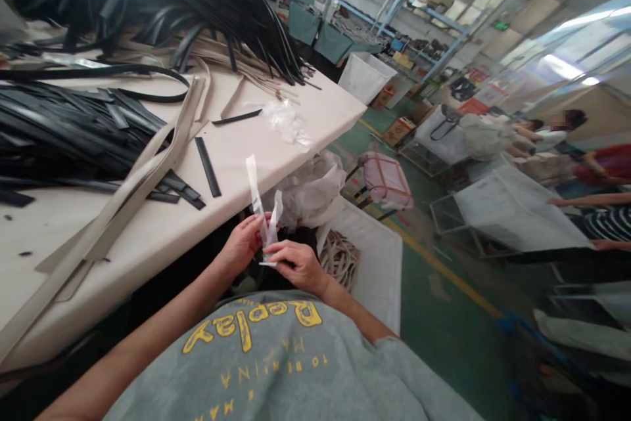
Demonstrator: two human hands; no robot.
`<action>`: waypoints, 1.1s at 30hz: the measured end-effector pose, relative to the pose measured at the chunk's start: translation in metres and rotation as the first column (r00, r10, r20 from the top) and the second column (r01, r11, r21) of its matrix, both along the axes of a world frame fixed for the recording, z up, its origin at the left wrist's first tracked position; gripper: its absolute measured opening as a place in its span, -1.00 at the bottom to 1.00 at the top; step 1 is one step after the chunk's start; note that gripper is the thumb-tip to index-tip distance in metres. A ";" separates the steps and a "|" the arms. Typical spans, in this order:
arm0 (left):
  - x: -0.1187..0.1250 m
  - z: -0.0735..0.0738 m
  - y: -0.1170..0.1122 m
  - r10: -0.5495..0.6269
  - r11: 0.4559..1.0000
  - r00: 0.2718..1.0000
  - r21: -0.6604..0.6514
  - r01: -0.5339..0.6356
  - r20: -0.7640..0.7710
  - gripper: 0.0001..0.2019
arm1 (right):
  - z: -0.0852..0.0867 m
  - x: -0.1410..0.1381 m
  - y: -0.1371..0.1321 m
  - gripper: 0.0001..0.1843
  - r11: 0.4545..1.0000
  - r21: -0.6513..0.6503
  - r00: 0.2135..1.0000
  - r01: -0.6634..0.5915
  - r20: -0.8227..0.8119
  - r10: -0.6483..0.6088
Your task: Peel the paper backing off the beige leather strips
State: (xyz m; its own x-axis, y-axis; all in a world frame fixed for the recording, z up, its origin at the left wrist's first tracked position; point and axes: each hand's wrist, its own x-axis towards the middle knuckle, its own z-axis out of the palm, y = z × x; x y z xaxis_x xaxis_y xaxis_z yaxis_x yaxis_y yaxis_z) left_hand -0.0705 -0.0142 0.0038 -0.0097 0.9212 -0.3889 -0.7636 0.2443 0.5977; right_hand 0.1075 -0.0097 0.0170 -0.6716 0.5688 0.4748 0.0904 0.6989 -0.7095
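Close to my body, beyond the table's edge, both my hands pinch a thin white translucent strip, perhaps plastic film. My left hand grips it near the middle, fingers closed. Just to the right and a little lower, my right hand pinches its lower part. One end stands up tall and a second, shorter end sticks up beside it. On the table near my hands lie a short black strip and a crumpled clear plastic heap.
Bundles of black strips and long beige strips cover much of the pale table. Beside me stands a white bin with coiled beige strips, a plastic bag next to it. A pink-topped stool and other people are to the right.
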 end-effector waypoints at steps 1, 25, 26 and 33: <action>-0.002 0.002 0.003 0.033 0.999 0.999 -0.001 -0.033 -0.025 -0.65 | -0.002 0.004 -0.004 -0.91 1.000 -0.005 1.000 0.002 0.004 -0.002; -0.018 0.045 -0.013 0.408 0.881 0.404 0.469 0.060 -0.819 -0.90 | -0.020 0.019 0.003 -0.52 0.508 -0.861 0.970 0.019 0.138 0.198; -0.019 0.045 -0.017 0.443 0.855 0.324 0.503 0.128 -0.836 -0.91 | -0.013 0.010 0.005 -0.41 0.380 -0.925 0.986 -0.025 0.039 0.161; -0.019 0.034 -0.042 0.541 0.721 0.108 0.527 0.451 -0.834 -0.88 | -0.007 -0.044 0.014 -0.52 -0.041 -0.978 0.968 -0.206 -0.198 -0.153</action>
State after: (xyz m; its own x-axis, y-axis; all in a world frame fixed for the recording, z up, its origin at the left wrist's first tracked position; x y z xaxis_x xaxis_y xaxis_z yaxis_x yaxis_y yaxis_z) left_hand -0.0897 -0.0563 0.0380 0.0699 0.8270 0.5578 0.5569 -0.4963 0.6660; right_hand 0.0630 0.0044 0.0097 -0.7005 0.5479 -0.4573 -0.1564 -0.7430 -0.6507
